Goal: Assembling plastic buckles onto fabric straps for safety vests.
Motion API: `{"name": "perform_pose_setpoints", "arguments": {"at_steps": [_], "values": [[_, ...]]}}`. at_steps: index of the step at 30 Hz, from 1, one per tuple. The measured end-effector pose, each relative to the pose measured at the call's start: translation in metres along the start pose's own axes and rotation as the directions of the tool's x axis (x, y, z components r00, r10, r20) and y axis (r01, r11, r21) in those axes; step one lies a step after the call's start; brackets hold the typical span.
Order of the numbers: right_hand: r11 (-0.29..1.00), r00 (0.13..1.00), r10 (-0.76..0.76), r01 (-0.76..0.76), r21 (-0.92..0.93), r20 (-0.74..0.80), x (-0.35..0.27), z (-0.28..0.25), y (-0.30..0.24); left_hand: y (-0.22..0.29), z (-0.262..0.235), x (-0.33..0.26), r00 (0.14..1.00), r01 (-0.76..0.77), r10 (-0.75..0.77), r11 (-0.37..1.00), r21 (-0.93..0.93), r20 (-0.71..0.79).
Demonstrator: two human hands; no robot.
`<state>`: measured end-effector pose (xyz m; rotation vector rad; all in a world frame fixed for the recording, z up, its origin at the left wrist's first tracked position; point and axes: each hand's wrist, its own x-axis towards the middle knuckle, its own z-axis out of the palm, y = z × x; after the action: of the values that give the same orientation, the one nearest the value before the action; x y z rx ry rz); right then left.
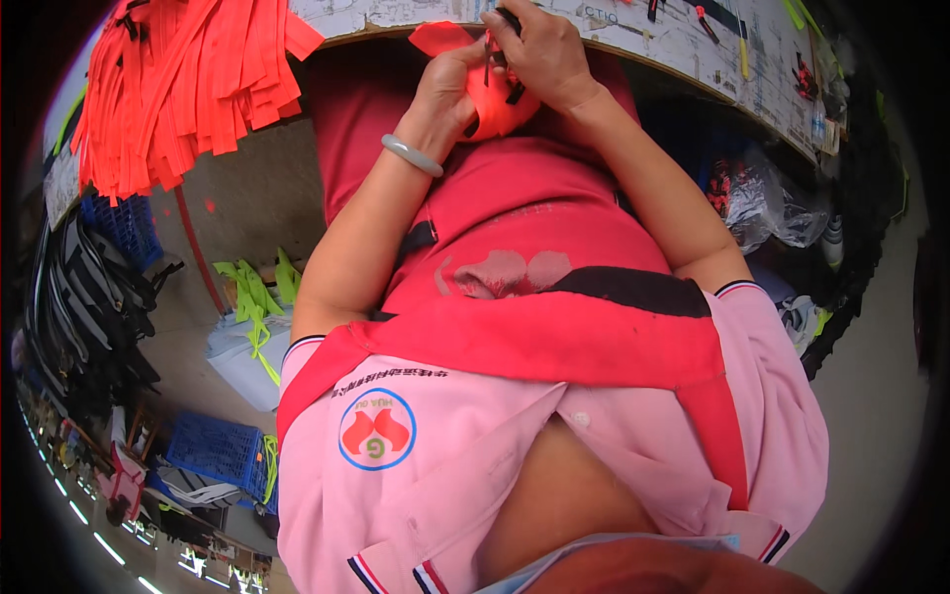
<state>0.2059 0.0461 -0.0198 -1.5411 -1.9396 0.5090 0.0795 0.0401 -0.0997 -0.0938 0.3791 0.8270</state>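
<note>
In front of my lap, close to the table's edge, my left hand (450, 91) is closed around a bright orange fabric strip (495, 109), which is bunched up and hangs below the fingers. A grey bangle (412, 155) circles that wrist. My right hand (546, 57) meets it from the other side, its fingers closed on a small black piece (510, 18) whose kind I cannot make out. Thin dark parts show between the two hands against the orange fabric. The fingers partly hide where fabric and black piece meet.
A thick bundle of orange strips (188, 94) hangs over the table's left edge. The patterned tabletop (633, 30) bears small black-and-red pieces and a yellow-handled tool (743, 54). Black straps (84, 307) hang at left, near blue crates (213, 447). Clear plastic bags (782, 203) are at right.
</note>
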Motion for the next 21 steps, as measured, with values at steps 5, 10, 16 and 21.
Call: {"name": "perform_pose_setpoints", "arguments": {"at_steps": [5, 10, 16, 21], "values": [[0.833, 0.906, 0.287, -0.397, 0.385, 0.312, -0.01, -0.027, 0.011, -0.001, 0.036, -0.038, 0.855, -0.363, 0.51, 0.72, 0.592, -0.096], [0.812, 0.951, 0.108, -0.252, 0.526, 0.288, -0.021, -0.022, -0.012, -0.002, 0.038, -0.058, 0.794, -0.487, 0.604, 0.569, 0.662, 0.066], [0.874, 0.951, 0.019, -0.166, 0.457, 0.31, -0.042, -0.012, -0.017, 0.001, 0.043, -0.074, 0.829, -0.356, 0.558, 0.491, 0.795, 0.027], [0.813, 0.849, 0.049, -0.34, 0.473, 0.526, -0.056, 0.0, -0.021, 0.013, 0.054, -0.075, 0.839, -0.415, 0.533, 0.49, 0.767, 0.114]]}}
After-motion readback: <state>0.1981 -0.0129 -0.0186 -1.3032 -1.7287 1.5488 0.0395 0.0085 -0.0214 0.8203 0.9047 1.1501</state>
